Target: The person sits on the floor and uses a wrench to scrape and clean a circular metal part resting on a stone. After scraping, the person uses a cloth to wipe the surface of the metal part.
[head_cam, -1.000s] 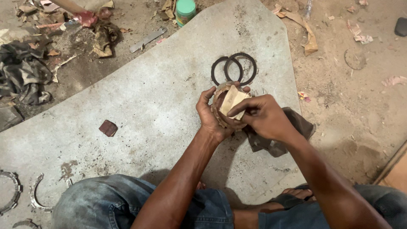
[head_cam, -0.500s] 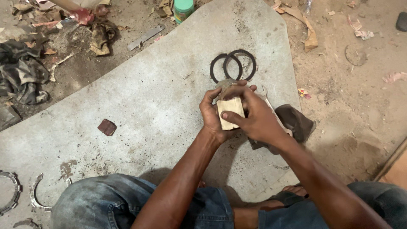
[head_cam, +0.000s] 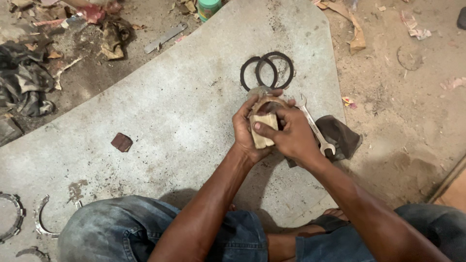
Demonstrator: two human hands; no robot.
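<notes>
A broad grey slab covers the dirt floor, and the person sits at its near edge with both hands raised over it. The left hand is wrapped around a round metal part, cradling it from below. The right hand is pinched shut on a folded tan piece of abrasive paper, pressing it against that part. I'd say firm, even strokes while turning the part would clean it best. Beside them lie a spanner on a dark rag, and 2 dark rings just beyond.
</notes>
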